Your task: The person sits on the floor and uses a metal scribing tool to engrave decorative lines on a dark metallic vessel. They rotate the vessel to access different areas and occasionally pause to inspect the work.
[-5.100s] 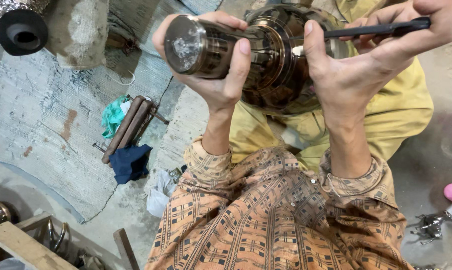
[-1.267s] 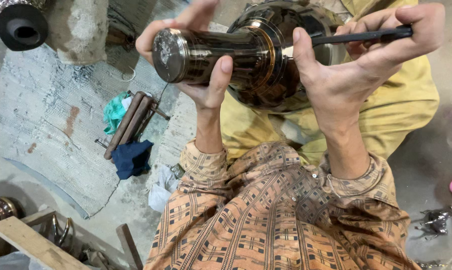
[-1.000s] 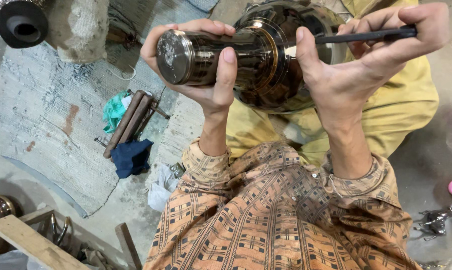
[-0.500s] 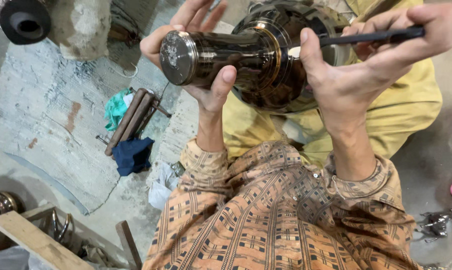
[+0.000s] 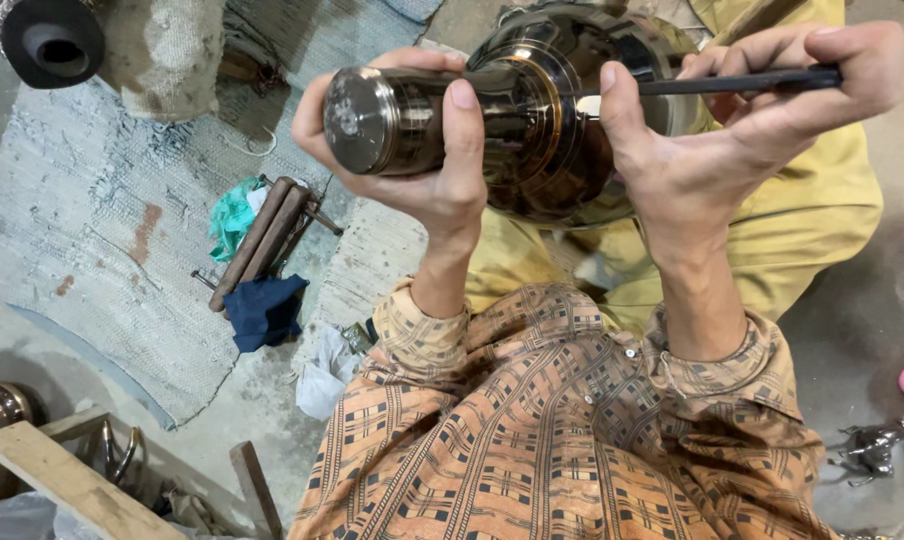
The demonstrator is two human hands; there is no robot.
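From the head view, the left hand (image 5: 427,165) is wrapped around the neck of a dark polished metal vessel (image 5: 532,130) held sideways above the lap, while the right hand (image 5: 732,130) pinches a thin black tool (image 5: 732,82) against its rim. For clean work, both grips should probably stay firm (1 slip would mar the shine), the vessel turning slowly under a steady tip.

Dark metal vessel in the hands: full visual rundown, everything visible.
The dark metal vessel looks like polished, brownish-black metal with gold-toned rings. It lies roughly horizontal, its flat round end cap facing the camera at left, its cylindrical neck widening into a bulbous body. The left hand wraps the neck; the right hand holds a thin black tool against the body.
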